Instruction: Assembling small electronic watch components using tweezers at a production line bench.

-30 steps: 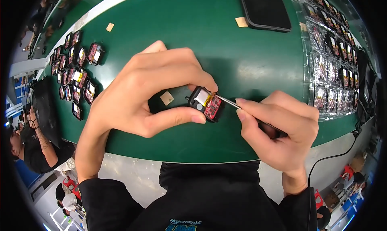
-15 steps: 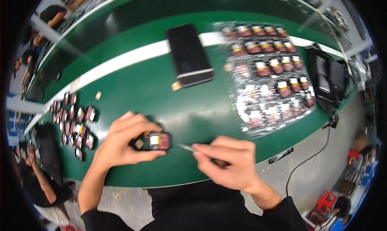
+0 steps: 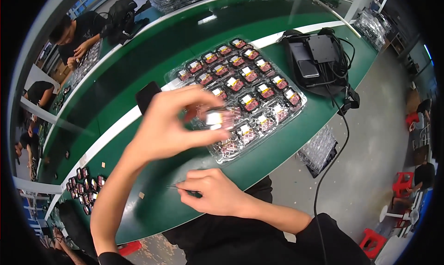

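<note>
My left hand (image 3: 173, 124) is raised over the near left part of a clear plastic blister tray (image 3: 224, 160). Between its thumb and fingers sits a small black module (image 3: 216, 119) with a white label and a reddish patterned face, blurred by motion. Rows of similar modules (image 3: 248, 102) fill much of the tray, and its nearest pockets look bare. Close to the table's near edge, my right hand (image 3: 212, 191) is closed around thin metal tweezers (image 3: 172, 186), whose tips point left. A loose group of modules (image 3: 85, 187) lies on the green table at the left.
A black phone-like slab (image 3: 147, 97) lies partly behind my left hand. Right of the tray sits a black bag (image 3: 296, 48) with a device and cables. Small tan squares (image 3: 141, 195) dot the table. Across the partition, a person (image 3: 83, 36) works. Wrapped trays (image 3: 319, 147) lie below the edge.
My left hand has carried the module up and right, from the table to over the tray. My right hand still grips the tweezers. The whole view has swung toward the right.
</note>
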{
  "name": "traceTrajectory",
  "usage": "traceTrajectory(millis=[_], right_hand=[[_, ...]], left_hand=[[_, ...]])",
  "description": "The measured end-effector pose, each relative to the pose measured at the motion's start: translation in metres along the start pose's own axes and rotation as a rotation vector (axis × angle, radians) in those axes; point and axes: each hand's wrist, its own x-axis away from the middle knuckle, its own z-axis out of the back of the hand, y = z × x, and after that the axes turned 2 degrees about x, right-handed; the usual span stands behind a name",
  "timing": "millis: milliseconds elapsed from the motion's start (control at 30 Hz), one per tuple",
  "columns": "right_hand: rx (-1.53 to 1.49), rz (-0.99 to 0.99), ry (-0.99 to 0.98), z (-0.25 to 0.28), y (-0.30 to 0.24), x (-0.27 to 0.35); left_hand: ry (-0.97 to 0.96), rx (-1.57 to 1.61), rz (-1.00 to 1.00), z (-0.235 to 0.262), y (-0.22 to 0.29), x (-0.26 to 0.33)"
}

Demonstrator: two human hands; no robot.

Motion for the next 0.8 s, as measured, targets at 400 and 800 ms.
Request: traceTrajectory(millis=[400,800], right_hand=[[-0.007,0.013,-0.017,-0.005,-0.004,-0.004],[0.081,-0.097,-0.064,0.002,-0.025,-0.008]], left_hand=[[-0.237,-0.234,-0.192,-0.070,-0.024,-0.075],[0.331,-0.742,0.508,0.152,-0.114,0.183]])
